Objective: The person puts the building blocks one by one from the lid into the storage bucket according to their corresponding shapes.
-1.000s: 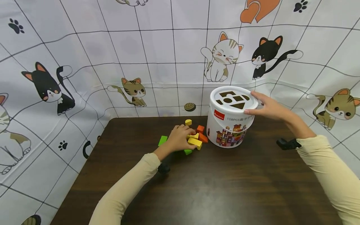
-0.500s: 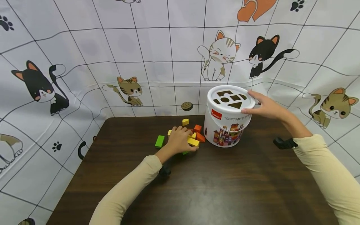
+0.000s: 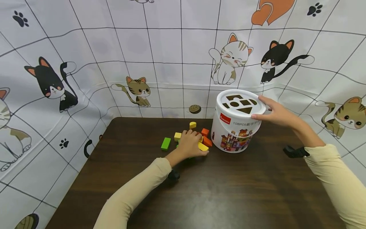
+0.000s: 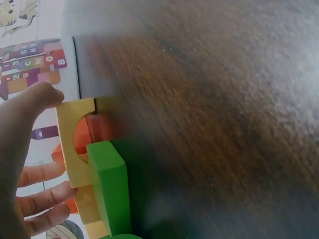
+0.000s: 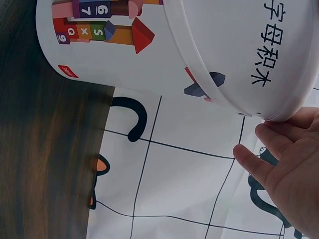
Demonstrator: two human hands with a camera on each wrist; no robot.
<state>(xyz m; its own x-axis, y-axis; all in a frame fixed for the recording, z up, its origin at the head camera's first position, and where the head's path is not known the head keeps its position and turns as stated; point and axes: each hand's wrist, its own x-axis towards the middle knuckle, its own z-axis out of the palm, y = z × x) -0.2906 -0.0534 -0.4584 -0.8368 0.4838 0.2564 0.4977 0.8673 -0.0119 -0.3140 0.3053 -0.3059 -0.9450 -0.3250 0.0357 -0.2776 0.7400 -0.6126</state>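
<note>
My left hand is over a small heap of toy blocks beside the bucket. Thumb and fingers pinch a yellow arch block end to end in the left wrist view. Beneath it there show a green block and some orange and yellow ones. My right hand rests on the right rim of the white bucket, thumb in front and fingers behind, all fairly straight. In the right wrist view the fingertips touch the edge of the lid. The lid has cut-out shapes.
A green block lies left of the heap, a yellow cube and a yellow rounded block behind it. Orange blocks lie against the bucket. The dark wooden table ends at a wall cloth printed with cats.
My left hand has moved slightly right toward the bucket with the yellow arch block, uncovering the yellow cube and the green block on its left. The right hand stays on the bucket.
</note>
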